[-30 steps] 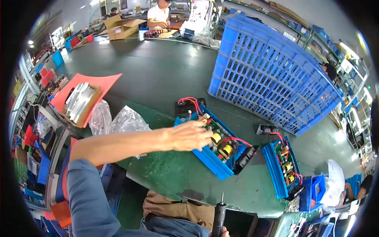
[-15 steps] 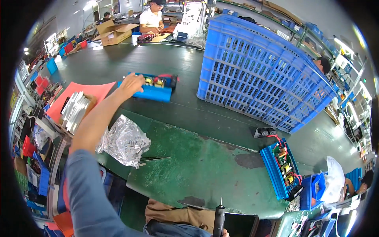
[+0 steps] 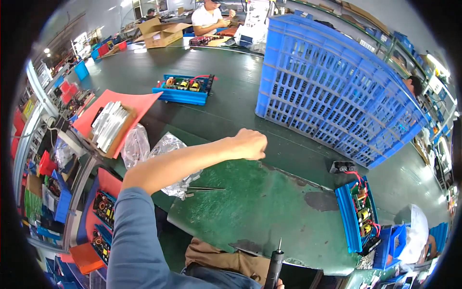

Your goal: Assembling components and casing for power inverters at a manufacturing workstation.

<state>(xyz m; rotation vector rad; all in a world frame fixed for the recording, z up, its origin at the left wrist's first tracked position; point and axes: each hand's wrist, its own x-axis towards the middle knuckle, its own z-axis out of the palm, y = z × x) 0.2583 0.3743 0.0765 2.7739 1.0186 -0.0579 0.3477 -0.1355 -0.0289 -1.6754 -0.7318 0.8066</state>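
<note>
A: Qk check: where's the bare L hand [image 3: 250, 144]?

B: Mid-pic, out over the edge btwn the worn green mat [image 3: 269, 221] and the smooth dark belt [image 3: 231, 101]. Back of hand up, fingers curled in; can't tell if anything's inside.

A: And the bare R hand [image 3: 280, 285]?

B: Btm edge, mostly cut off. Clamped on a black cylindrical screwdriver [image 3: 274, 269], bit pointing up.

A: Blue units, loc?

B: Open blue metal case w/ yellow coils [image 3: 183, 98] is on the belt, upper L, well apart from both hands. Second blue metal case w/ red wires [image 3: 347, 219] is at the mat's R end, just beside a small blue plastic bin [image 3: 382, 251].

A: Nr the L forearm?

B: Clear plastic bag w/ small silver bits [image 3: 168, 143], partly hidden behind the arm. Thin metal tweezers [image 3: 208, 189] lie on the mat nxt to it.

A: Upper R?

B: Big slatted blue plastic crate [image 3: 337, 91], on the belt.
</note>
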